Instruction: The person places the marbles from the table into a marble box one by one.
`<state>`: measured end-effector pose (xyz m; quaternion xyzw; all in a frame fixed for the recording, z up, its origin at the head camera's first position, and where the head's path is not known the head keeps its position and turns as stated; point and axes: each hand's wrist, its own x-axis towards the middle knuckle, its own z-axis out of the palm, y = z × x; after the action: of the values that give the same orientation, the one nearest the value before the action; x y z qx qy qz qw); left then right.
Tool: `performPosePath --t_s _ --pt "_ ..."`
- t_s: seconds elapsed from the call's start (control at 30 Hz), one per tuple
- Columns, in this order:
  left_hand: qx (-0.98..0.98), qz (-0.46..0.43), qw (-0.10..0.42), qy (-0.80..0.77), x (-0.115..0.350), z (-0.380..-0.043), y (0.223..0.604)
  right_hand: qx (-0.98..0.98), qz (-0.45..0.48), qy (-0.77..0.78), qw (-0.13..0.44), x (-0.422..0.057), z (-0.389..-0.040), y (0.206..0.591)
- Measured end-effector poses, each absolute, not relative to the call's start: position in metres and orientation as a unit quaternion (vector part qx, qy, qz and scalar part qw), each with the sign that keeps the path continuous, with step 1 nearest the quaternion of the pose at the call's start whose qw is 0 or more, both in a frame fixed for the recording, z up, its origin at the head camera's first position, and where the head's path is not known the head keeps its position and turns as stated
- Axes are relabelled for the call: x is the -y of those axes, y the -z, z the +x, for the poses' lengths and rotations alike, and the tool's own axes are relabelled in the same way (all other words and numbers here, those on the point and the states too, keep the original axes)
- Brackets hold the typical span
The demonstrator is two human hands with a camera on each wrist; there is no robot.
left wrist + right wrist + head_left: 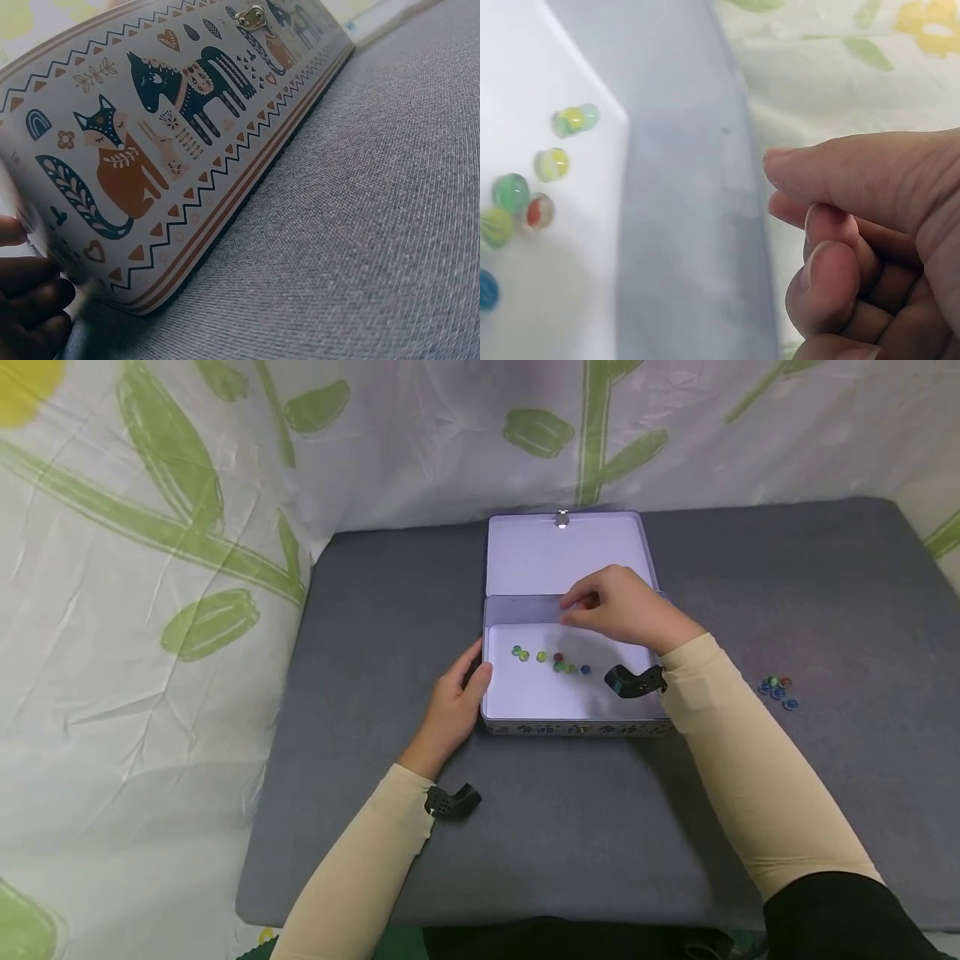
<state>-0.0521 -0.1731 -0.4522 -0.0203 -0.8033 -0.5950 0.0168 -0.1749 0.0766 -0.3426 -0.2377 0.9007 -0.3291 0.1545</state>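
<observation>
A shallow tin box [525,702] lies with its lid [564,553] raised back, white inside. Several glass marbles [558,666] in green, yellow, red and blue are scattered on its floor. My left hand [447,710] rests against the box's left side, thumb at the rim; the left wrist view shows its fingertips beside the printed tin wall [172,150]. Above the rear part of the box hovers my right hand [618,606], its fingers loosely bent. In the right wrist view the thumb [840,172] lies close over the index finger, and no marble shows between them.
On the grey table [375,652], right of the box, sits a small group of several marbles [777,692], mostly blue. My right forearm [757,777] reaches across between them and the box. A leaf-patterned sheet [442,435] hangs behind the table.
</observation>
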Motion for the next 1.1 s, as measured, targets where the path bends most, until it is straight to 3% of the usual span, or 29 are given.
performPosePath --t_s 0.47,1.1 --pt "0.807 -0.019 0.02 0.589 0.179 -0.054 0.454 -0.927 -0.18 0.307 0.118 -0.138 -0.144 0.317" --pt "0.804 -0.024 0.018 0.594 0.181 -0.057 0.454 -0.949 -0.077 0.284 0.112 -0.237 -0.121 0.349"
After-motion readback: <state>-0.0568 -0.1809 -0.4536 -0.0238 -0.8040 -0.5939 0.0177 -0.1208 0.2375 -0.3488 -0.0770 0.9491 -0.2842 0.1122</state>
